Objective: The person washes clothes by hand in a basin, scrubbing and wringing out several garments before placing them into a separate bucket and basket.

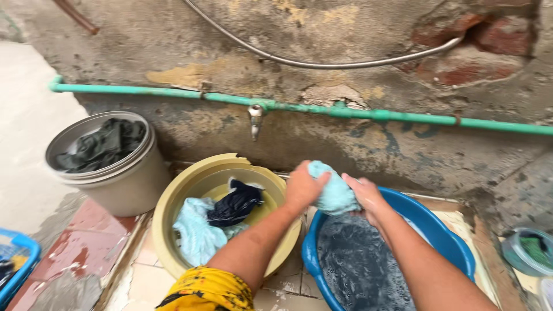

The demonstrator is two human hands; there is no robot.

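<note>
Wrung between both hands, a wet, bunched light-blue cloth [333, 193] is held over the far rim of a round blue plastic basin [443, 236] filled with grey soapy water. The left hand [303, 187] and the right hand [364, 196] are each closed tightly around it. Just beside, a round yellow plastic tub [173, 201] is seen holding pale-blue and dark-navy garments [216, 219], with a grey bucket [124, 178] of dark clothes further left.

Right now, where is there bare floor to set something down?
Bare patches: red floor between the grey bucket and blue crate; tiles between the yellow basin and blue basin. Crowded along the wall.
</note>
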